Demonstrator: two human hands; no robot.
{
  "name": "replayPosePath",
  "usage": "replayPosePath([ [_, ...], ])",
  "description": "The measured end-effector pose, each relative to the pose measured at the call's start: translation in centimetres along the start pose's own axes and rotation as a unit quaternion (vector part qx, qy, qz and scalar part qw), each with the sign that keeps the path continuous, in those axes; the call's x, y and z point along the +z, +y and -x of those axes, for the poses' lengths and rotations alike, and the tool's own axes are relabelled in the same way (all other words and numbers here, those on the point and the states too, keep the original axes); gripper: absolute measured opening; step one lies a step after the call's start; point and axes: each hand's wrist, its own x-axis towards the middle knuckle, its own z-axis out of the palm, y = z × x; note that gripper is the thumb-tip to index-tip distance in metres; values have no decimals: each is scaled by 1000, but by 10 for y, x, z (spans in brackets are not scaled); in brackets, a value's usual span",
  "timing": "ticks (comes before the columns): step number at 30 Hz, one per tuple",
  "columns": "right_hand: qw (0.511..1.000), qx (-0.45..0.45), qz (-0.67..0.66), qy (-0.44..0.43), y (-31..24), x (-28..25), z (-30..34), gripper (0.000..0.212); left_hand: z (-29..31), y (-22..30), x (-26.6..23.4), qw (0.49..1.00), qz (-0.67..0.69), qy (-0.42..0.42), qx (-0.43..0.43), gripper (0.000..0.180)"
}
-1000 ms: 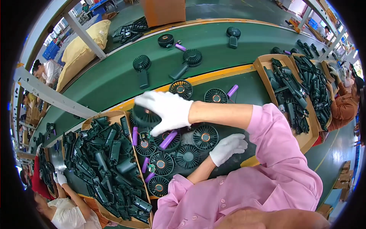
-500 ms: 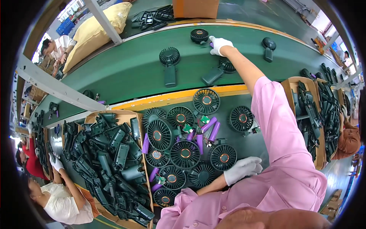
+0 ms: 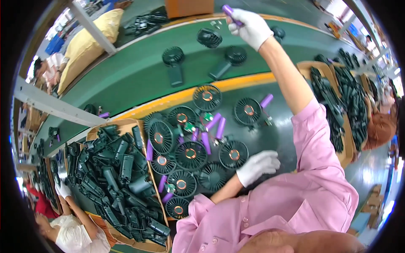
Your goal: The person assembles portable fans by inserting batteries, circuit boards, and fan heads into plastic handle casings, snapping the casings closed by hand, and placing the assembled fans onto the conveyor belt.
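My right hand [image 3: 252, 30], in a white glove, is raised over the far side of the green conveyor belt [image 3: 139, 67]. Its fingers close around a purple cylindrical battery [image 3: 233, 16]. Just left of it is a tilted dark fan head [image 3: 209, 38] with a small circuit board [image 3: 216, 24] close by; whether wires join them to the battery is too blurred to tell. My left hand [image 3: 259, 166], also gloved, hovers low near my chest with fingers extended and nothing in them. Beside it lies a round fan head [image 3: 233, 154], one of several on the table, among purple batteries [image 3: 206, 142] and green boards [image 3: 190, 127].
A carton [image 3: 145, 168] heaped with dark green plastic housings stands at left, and more cartons [image 3: 346, 139] of parts at right. Handheld fans [image 3: 175, 67] lie on the belt. A grey metal post [image 3: 55, 103] crosses at left. Co-workers [image 3: 76, 227] sit along the line.
My right hand has lifted up and away from me with the purple battery. The fan head beside it now tilts. My left hand stays near my chest; the whole view has shifted slightly.
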Motion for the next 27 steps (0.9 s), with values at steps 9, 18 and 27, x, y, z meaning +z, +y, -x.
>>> replayPosePath([
  [9, 992, -42, 120, 13, -54, 36, 259, 40, -7, 6, 14, 991, 73, -80, 76, 76],
  [18, 898, 154, 382, -152, -37, 21, 384, 29, 6, 15, 43, 981, 117, 58, 146, 70],
  [27, 990, 108, 94, -9, 22, 10, 364, 97, 10, 64, 89, 572, -740, 110, 336, 90],
])
